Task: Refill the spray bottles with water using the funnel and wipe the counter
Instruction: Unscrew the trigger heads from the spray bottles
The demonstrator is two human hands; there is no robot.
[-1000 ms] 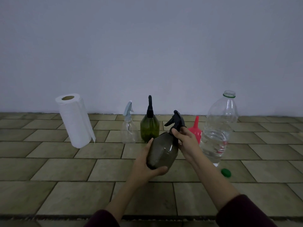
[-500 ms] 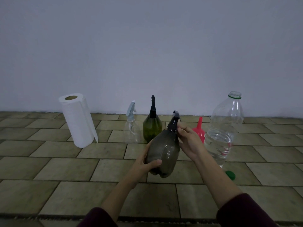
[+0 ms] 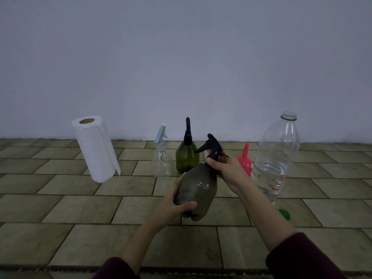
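The task looks barely begun. The left hand (image 3: pixel 177 200) cups the lower body of the dark spray bottle (image 3: pixel 196 190), fingers curled round it, holding it tilted above the middle of the tabletop (image 3: pixel 70 208). The right hand (image 3: pixel 227 170) closes its grip on the neck just below the black trigger head (image 3: pixel 211 146), which still sits on the bottle; my guess is it is being unscrewed. The bottle seems empty, though the tinted plastic makes that hard to tell.

Along the back edge stand the clear spray bottle (image 3: pixel 162 158) and the green spray bottle (image 3: pixel 187 156), both capped. The red funnel (image 3: pixel 245 158) rests spout-up just behind the right hand, unused. The large water bottle (image 3: pixel 275 158) stands open toward the right, partly full, its green cap (image 3: pixel 284 214) lying in front of it. So all three fillings and the wiping remain.

The paper towel roll (image 3: pixel 94 148) stands upright toward the back left. The tabletop is olive-brown tile with dark joints, dry as far as shows, and meets a plain pale wall (image 3: pixel 181 57) in dim light.
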